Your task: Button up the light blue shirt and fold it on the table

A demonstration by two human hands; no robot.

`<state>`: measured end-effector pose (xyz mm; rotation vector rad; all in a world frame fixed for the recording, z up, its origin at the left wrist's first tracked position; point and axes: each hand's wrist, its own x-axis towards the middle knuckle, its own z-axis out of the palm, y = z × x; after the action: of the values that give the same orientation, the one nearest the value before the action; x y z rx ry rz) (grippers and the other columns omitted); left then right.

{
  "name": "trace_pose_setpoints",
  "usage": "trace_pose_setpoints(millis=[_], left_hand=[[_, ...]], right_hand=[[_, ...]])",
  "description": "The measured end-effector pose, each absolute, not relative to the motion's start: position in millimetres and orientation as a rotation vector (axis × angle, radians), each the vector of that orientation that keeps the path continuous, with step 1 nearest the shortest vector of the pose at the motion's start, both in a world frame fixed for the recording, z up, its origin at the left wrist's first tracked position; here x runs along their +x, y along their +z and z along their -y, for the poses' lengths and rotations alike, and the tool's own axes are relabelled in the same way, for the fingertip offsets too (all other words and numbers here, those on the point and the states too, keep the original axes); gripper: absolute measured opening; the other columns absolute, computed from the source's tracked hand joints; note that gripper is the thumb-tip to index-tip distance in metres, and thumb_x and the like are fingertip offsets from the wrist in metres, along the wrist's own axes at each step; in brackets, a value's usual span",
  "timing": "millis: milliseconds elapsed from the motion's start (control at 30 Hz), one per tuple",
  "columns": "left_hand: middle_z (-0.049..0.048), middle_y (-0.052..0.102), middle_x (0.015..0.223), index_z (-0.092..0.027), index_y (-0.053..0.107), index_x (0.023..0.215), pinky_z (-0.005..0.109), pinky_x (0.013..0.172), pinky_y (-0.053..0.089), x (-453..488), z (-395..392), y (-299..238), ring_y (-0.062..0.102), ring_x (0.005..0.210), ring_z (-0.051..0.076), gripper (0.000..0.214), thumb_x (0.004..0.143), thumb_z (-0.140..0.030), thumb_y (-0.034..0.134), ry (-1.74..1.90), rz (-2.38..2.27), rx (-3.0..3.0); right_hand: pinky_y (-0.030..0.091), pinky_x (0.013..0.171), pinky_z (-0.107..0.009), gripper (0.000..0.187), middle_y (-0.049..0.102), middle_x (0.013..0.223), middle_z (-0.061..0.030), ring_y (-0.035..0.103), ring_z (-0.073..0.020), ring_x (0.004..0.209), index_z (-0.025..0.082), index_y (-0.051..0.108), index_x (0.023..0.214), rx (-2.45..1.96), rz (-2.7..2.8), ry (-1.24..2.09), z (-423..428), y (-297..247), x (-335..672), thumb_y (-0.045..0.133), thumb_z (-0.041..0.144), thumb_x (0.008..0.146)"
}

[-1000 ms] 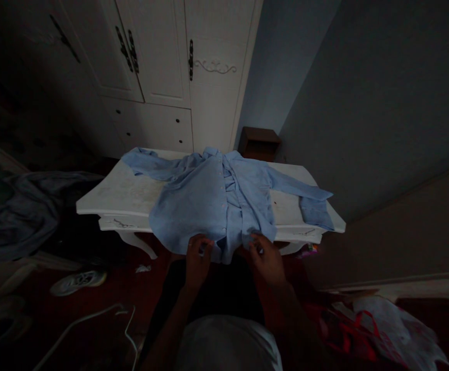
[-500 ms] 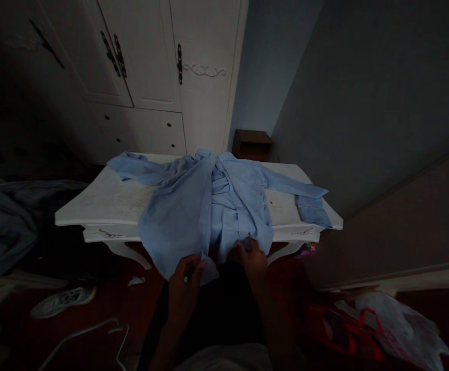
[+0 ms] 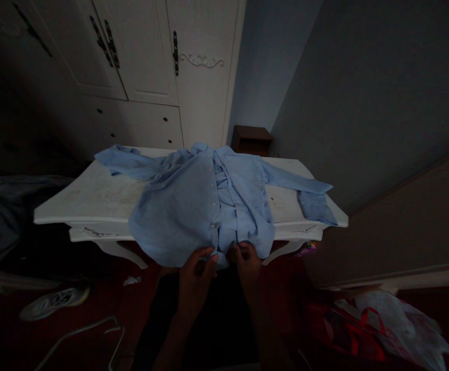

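Note:
A light blue button-up shirt lies front up on a white table, its collar at the far edge and both sleeves spread to the sides. Its front is unfastened, and the lower hem hangs over the near edge. My left hand pinches the bottom of the left front panel, where a row of small buttons shows. Close beside it, my right hand grips the lower edge of the right front panel. The right sleeve's cuff end is folded back on the tabletop.
Behind the table stands a white wardrobe, with a small brown box-like unit near the wall. On the floor are a shoe, a white hanger, a red bag and a plastic bag. Dark clothing hangs at left.
My left hand has moved right and slightly up, drawing the left panel toward the right one, so its button row now shows. My right hand stays almost in place.

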<state>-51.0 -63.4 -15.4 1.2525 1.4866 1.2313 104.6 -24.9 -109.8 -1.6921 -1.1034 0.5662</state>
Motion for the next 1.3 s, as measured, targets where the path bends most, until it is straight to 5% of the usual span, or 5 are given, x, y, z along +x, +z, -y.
trace_pose_setpoints(millis=[367,533,867,1100,1300], left_hand=[[0.0001,0.068,0.071,-0.019,0.07,0.089,0.022,0.055,0.051,-51.9,51.4,-39.6,0.061,0.056,0.013,0.028,0.08,-0.045,0.066,1.329,-1.509,1.326],[0.0004,0.069,0.073,-0.019,0.07,0.089,0.022,0.059,0.052,-54.3,54.4,-40.5,0.064,0.062,0.014,0.025,0.08,-0.042,0.067,1.351,-1.499,1.348],[0.0008,0.073,0.082,-0.022,0.07,0.099,0.022,0.067,0.056,-62.2,64.1,-38.3,0.071,0.077,0.016,0.025,0.076,-0.031,0.073,1.28,-1.406,1.371],[-0.0019,0.072,0.079,-0.023,0.071,0.093,0.019,0.059,0.053,-61.7,64.5,-18.3,0.067,0.061,0.01,0.01,0.084,-0.024,0.066,1.391,-1.383,1.52],[0.0001,0.069,0.087,-0.023,0.071,0.097,0.022,0.07,0.051,-52.1,54.6,0.2,0.064,0.077,0.011,0.014,0.086,-0.019,0.063,1.497,-1.279,1.69]], right_hand=[[0.044,0.089,-0.049,0.054,0.051,0.105,-0.0153,0.051,-0.0285,0.101,0.013,0.05,0.115,-1.626,1.07,-0.118,0.3,-137.5,99.1,0.065,0.051,0.079],[0.047,0.087,-0.046,0.03,0.053,0.098,-0.0119,0.054,-0.0256,0.096,0.015,0.056,0.103,-1.538,1.054,-0.213,-12.0,-140.3,103.5,0.059,0.039,0.085],[0.054,0.073,-0.031,0.018,0.073,0.086,-0.0068,0.068,-0.0189,0.077,0.018,0.072,0.092,-1.369,1.185,0.27,49.0,-90.3,105.5,0.066,0.032,0.084],[0.052,0.073,-0.028,0.014,0.072,0.089,-0.0045,0.066,-0.0174,0.079,0.021,0.076,0.092,-1.266,1.2,0.605,71.6,-36.1,103.5,0.064,0.026,0.086],[0.05,0.071,-0.025,0.014,0.068,0.085,-0.0016,0.063,-0.0144,0.079,0.024,0.074,0.094,-1.151,1.383,0.764,71.0,-0.9,96.2,0.062,0.021,0.088]])
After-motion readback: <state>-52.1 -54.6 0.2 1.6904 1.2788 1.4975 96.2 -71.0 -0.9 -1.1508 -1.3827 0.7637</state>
